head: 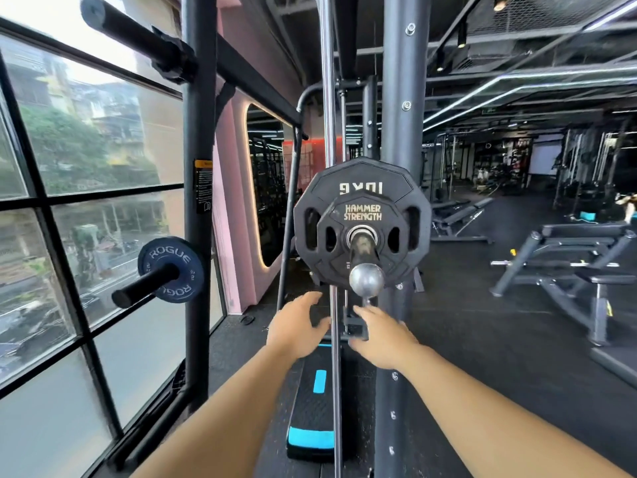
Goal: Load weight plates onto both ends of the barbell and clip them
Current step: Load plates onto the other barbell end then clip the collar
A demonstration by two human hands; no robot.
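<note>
Below the plates [362,201] on the bar [362,248], the left hand [296,327] is spread open; whether the right hand [382,336] grips anything is unclear.

Reaches forward with both bare arms [224,408], angled in from the lower corners toward the middle. Holds the left hand [298,327] back upward, fingers spread and loosely straight, gripping nothing. Extends the right hand [382,339] close beside it without touching, back upward, forefinger stretched ahead and thumb tucked below. Too blurred by motion to show any pinch in the right.
</note>
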